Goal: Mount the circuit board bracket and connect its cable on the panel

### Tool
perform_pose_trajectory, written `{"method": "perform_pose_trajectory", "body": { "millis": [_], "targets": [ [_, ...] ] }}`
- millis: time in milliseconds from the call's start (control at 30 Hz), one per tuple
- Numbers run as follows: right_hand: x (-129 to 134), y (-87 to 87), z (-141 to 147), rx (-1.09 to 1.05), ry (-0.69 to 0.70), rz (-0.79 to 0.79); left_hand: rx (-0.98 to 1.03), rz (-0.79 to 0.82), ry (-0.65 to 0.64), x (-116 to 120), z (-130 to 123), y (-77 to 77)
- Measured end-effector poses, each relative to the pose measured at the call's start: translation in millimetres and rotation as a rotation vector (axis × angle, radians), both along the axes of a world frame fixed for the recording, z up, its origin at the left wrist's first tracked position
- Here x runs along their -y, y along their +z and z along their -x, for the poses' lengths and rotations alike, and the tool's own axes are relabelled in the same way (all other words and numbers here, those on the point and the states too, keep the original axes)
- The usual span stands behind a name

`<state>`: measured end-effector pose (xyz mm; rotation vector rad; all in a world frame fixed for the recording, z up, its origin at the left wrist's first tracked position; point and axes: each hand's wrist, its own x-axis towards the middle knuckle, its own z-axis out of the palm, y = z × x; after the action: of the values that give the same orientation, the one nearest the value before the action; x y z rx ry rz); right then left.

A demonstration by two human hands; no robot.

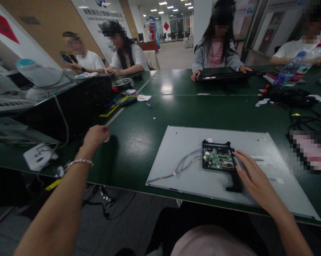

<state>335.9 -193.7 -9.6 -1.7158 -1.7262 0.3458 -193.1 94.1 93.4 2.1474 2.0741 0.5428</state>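
Observation:
Over the green table at the left, my left hand [96,137] is closed, its fingers pinched together. A small pale scrap [107,139] shows at the fingertips; its kind is too small to make out. My right hand [252,176] has its fingers stretched out, and the fingertips rest at the right edge of a black plastic bracket [235,181]. Set in that bracket is a green circuit board [218,160]. Both lie on a flat, pale grey metal panel [173,149] near the table's front edge. Grey cables [180,167] run from the board across the panel's left part.
A large black case [77,103] stands at the left, with a white plate-like piece [39,156] and a cord by it. Bottles [290,69] and black cables [290,96] lie at the right. Across the table, a person [216,53] holds a black flat panel [226,75].

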Motion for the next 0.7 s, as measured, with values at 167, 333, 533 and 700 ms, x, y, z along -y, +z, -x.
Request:
{"method": "perform_pose_trajectory", "body": {
  "millis": [167,333,533,700],
  "targets": [
    [-2,-2.0,3,0.008,-0.014,-0.032,-0.019,-0.033,-0.016,-2,-12,4.9],
    [-2,-1.6,8,0.042,-0.044,-0.107,0.354,0.055,-0.261,40,-78,13.5],
    [-1,10.5,22,0.063,0.002,-0.176,0.618,0.45,-0.507,113,-185,-2.9],
    [-4,22.8,47,0.09,0.181,-0.117,0.575,0.587,-0.54,130,-227,-39.7]
  ]
}}
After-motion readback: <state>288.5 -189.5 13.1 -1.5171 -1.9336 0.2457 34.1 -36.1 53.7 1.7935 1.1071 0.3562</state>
